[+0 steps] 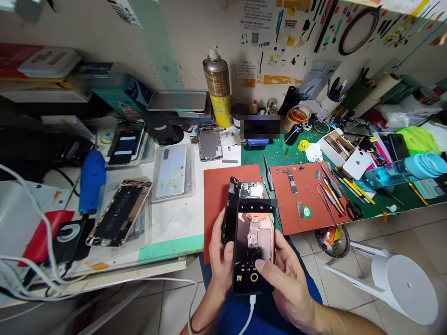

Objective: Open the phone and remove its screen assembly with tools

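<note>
A: ok so what are the hands doing here?

B: the left hand (221,253) is pinching the dark edge of an opened phone (229,209) between thumb and fingers, just over the left red mat (215,186). Can't tell if that thumb is also bracing the smartphone (256,237) in front. The right hand (295,284) is curling round the smartphone's right side, thumb pressing low on the screen

A: why hold them stacked like that?

B: my guess, it's lining the camera up, cos the screen is showing phone innards. Fingers are wrapping the sides, which is probably leaving that thumb free to tap. White cable (252,304) is hanging from the bottom edge, so it could tug a bit

A: and the small bits?

B: a logic board (292,182) is lying on the right red mat (289,223), with tweezers (327,204) beside it, likely so nothing tiny is getting lost

A: containers?

B: clear plastic tray (192,186) is holding a silver-backed phone (171,171), white cup (328,105) is holding pens, open white box (330,148) is holding small tools or parts, too jumbled to name. Wire bin (348,243) on the floor is holding colourful wrappers lol
</note>
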`<state>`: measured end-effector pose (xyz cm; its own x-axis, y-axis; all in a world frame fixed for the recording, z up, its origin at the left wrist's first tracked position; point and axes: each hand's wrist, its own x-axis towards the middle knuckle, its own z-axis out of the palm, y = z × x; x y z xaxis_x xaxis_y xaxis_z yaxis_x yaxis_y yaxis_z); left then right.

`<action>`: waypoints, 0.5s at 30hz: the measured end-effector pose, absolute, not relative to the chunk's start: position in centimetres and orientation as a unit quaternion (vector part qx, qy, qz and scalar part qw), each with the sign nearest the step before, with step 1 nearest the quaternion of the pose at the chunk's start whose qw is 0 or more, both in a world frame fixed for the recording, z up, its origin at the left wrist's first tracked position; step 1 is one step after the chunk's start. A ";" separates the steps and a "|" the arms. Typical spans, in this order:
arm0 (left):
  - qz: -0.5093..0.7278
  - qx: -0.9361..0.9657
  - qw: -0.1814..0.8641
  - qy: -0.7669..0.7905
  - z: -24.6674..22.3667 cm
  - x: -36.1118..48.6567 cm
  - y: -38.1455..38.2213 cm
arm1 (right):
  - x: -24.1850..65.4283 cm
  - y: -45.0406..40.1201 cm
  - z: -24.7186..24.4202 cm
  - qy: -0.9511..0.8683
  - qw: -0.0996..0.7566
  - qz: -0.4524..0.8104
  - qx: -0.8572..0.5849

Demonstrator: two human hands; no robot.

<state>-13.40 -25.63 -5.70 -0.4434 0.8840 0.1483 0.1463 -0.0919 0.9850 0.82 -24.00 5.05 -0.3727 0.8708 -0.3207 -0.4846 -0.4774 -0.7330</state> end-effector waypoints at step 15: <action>0.613 0.404 0.336 0.590 -5.5 -13.2 -25.4 | 1.0 -24.1 4.9 -0.276 0.425 0.784 -0.358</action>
